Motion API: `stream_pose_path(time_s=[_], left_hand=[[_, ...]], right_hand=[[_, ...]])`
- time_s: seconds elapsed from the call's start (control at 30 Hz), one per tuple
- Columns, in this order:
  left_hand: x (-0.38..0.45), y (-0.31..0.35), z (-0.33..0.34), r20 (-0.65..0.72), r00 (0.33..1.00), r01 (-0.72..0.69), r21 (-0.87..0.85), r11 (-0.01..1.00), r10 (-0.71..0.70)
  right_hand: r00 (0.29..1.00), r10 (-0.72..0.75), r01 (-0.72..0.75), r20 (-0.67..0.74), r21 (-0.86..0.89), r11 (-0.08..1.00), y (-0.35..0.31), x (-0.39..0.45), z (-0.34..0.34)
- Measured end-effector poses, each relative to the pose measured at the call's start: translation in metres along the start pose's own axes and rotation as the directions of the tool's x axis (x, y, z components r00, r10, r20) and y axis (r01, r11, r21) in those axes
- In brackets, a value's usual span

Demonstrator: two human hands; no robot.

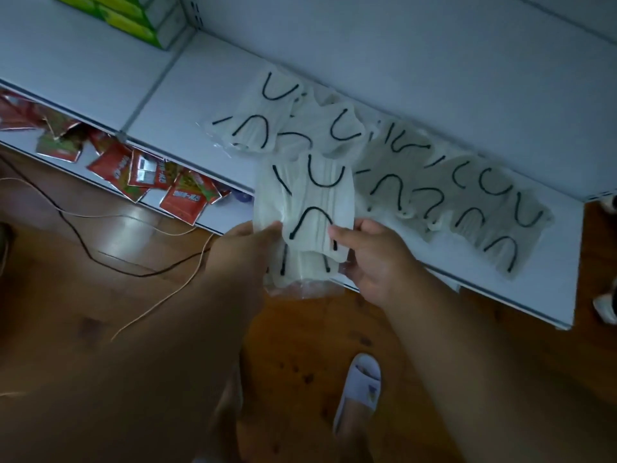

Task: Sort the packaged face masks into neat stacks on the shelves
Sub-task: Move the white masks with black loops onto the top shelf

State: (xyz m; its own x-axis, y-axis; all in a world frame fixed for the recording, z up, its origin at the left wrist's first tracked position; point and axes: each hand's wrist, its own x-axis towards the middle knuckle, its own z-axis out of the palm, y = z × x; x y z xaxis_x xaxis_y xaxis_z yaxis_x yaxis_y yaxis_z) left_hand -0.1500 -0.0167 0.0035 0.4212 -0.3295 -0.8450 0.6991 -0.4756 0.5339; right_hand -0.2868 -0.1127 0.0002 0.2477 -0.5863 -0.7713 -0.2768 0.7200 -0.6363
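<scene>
Head view: near, left hand point(245, 243) and right hand point(374, 259), each grip pinched on a small bundle of packaged masks point(305, 222) above the shelf point(187, 95) edge. Farther, loose masks point(467, 192) strewn right across the shelf; red packets point(147, 175) lower left.

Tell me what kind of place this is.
Probably a small shop or stockroom. White metal retail shelving holds loose packaged face masks, red sachets lie on the lower shelf, and green boxes are stacked further back.
</scene>
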Motion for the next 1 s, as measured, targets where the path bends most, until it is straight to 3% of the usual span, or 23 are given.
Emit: stream_pose_path(time_s=[0.13,0.23,0.3,0.37,0.43,0.5,0.57,0.67,0.77,0.83,0.87,1.0], left_hand=[[0.006,0.042,-0.053,0.138,0.990,-0.012,0.068,0.998,0.003],[0.023,0.069,-0.082,0.330,0.936,0.115,0.048,0.992,-0.125],[0.044,0.073,-0.091,0.273,0.954,0.093,0.121,0.988,-0.123],[0.057,0.080,-0.091,0.143,0.990,-0.012,0.224,0.974,-0.021],[0.074,0.083,-0.093,0.015,0.997,-0.075,0.273,0.959,0.074],[0.088,0.085,-0.097,-0.058,0.992,-0.092,0.247,0.965,0.110],[0.101,0.086,-0.101,-0.094,0.987,-0.105,0.222,0.969,0.128],[0.114,0.088,-0.105,-0.105,0.984,-0.115,0.248,0.962,0.144],[0.119,0.091,-0.103,-0.110,0.985,-0.098,0.255,0.962,0.130],[0.119,0.094,-0.100,-0.114,0.985,-0.092,0.277,0.957,0.127],[0.119,0.095,-0.099,-0.119,0.985,-0.082,0.291,0.953,0.122],[0.116,0.106,-0.090,-0.107,0.991,-0.047,0.329,0.943,0.086]], right_hand=[[0.998,0.039,-0.042,0.041,0.063,0.997,0.001,0.001,0.057],[0.999,-0.016,0.015,0.035,0.024,1.000,-0.003,0.011,0.093],[0.997,-0.060,0.064,0.038,-0.105,0.992,-0.004,0.023,0.110],[0.992,-0.127,0.124,0.007,-0.250,0.960,-0.007,0.038,0.122],[0.954,-0.286,0.231,-0.089,-0.388,0.892,-0.016,0.057,0.131],[0.850,-0.514,0.345,-0.114,-0.616,0.708,-0.032,0.079,0.142],[0.780,-0.622,0.412,0.066,-0.802,0.432,-0.045,0.107,0.155],[0.780,-0.535,0.425,0.326,-0.903,0.069,-0.050,0.147,0.173],[0.732,-0.579,0.343,0.360,-0.928,-0.143,-0.046,0.163,0.173],[0.683,-0.642,0.352,0.348,-0.927,-0.129,-0.045,0.161,0.168],[0.673,-0.670,0.384,0.314,-0.922,-0.048,-0.044,0.158,0.165],[0.714,-0.700,0.473,-0.011,-0.730,0.494,-0.054,0.129,0.158]])
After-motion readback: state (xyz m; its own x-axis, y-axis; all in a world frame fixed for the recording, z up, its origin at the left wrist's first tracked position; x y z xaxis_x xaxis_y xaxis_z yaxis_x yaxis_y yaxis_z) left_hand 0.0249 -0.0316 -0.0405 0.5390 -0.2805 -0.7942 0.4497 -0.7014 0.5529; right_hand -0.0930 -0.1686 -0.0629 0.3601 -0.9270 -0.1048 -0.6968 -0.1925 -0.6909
